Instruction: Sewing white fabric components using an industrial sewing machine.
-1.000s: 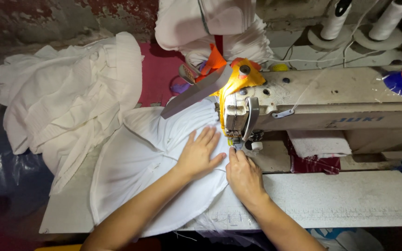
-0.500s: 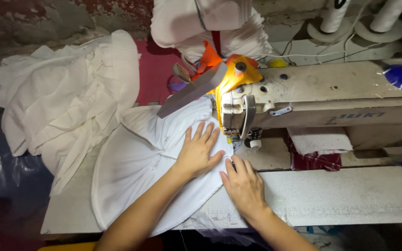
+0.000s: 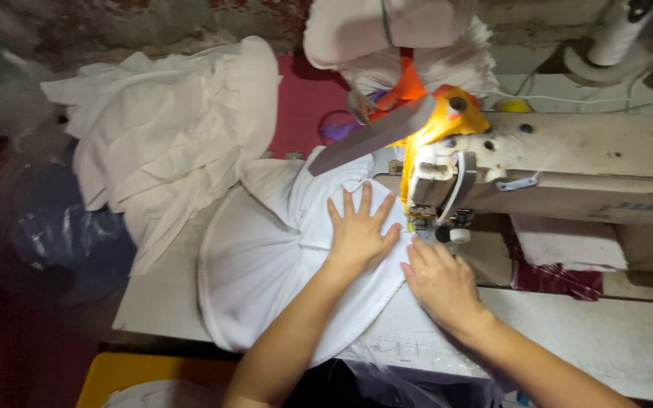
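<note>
The white cloth point(image 3: 266, 264) lies flat under both hands, at the sewing machine point(image 3: 568, 162). The left hand point(image 3: 358, 230) presses on it, fingers spread wide, gripping nothing. The right hand point(image 3: 440, 279) lies flat beside it, just below the needle part, also gripping nothing. It looks like the sewing is partway done. Far left of the hands, more white cloth point(image 3: 160, 128) waits in a pile, over a blue plastic bag point(image 3: 47, 227); I cannot tell what is inside.

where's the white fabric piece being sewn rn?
Head view, centre: the white fabric piece lies flat on the sewing table, left of the sewing machine, with the left hand pressed on it and the right hand at its right edge.
</note>
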